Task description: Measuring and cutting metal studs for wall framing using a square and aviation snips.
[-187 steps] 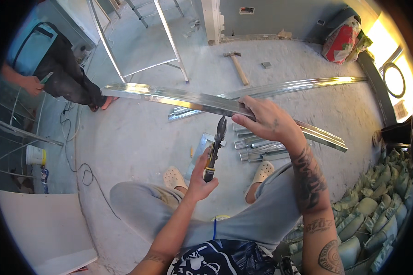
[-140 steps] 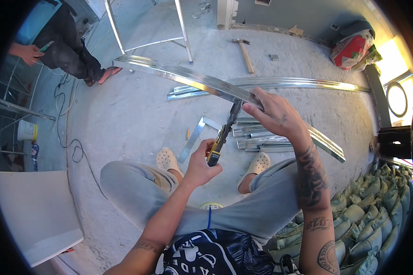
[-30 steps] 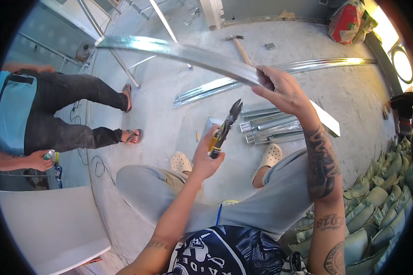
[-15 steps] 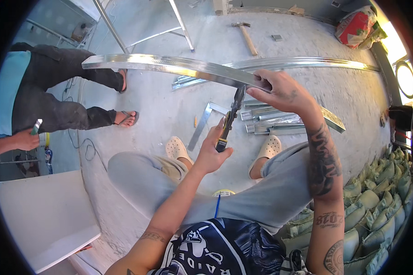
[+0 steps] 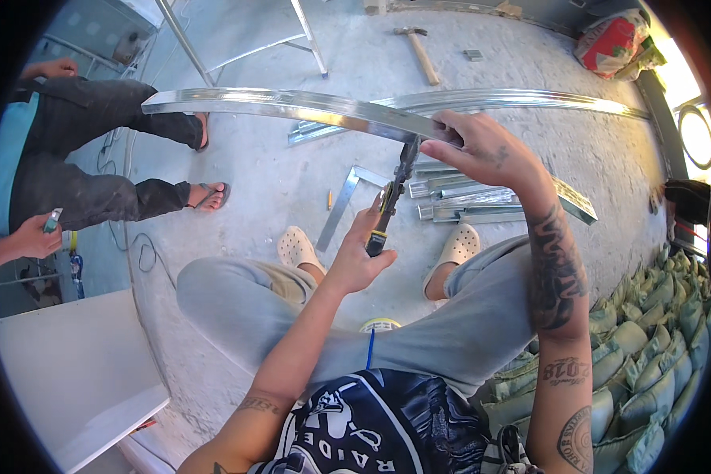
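Two hands are on the job in the head view, the only view I have. My right hand, upper centre-right of the frame, is clenched over a long metal channel that runs from the upper left across to that hand and on behind it, held up off the concrete floor. My left hand, near the middle of the frame, is wrapped around the handles of a pair of tin snips, whose blades point up and meet the underside of the channel just left of my right fingers. I judge the step in hand to be the cut itself, the snips set at the channel's edge; whether the blades have bitten into the metal I cannot tell. The next squeeze calls for a steady right-hand hold and fingers clear of the blades. Cut channel pieces lie on the floor below my right hand, a hammer at the top. Another person's legs stand at the left.
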### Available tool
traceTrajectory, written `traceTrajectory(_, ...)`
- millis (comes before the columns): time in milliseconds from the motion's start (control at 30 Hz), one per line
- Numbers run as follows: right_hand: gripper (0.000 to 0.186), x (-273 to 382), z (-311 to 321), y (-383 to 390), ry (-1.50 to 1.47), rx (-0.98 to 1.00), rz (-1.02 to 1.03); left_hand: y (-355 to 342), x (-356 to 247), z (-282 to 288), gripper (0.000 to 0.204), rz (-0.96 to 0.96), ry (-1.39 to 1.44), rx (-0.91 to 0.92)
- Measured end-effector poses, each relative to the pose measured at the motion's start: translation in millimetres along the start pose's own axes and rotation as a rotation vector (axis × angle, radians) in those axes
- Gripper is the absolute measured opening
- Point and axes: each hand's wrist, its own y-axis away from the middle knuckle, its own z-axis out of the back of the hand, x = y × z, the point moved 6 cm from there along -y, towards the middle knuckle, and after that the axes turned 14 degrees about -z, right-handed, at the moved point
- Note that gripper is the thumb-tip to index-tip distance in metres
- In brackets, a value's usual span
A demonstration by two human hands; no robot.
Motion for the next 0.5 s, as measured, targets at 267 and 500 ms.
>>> traceTrajectory(267,0.055,0.3,1.2,-0.2,0.016,0.005,-0.016,-0.6,6.6,-0.4,0.083,-0.036,0.022,-0.023)
traceTrajectory(500,0.056,9.5,1.7,-0.1,0.043,-0.002,-0.017,5.0,21.0,0.3,0.056,0.091,0.125,-0.217)
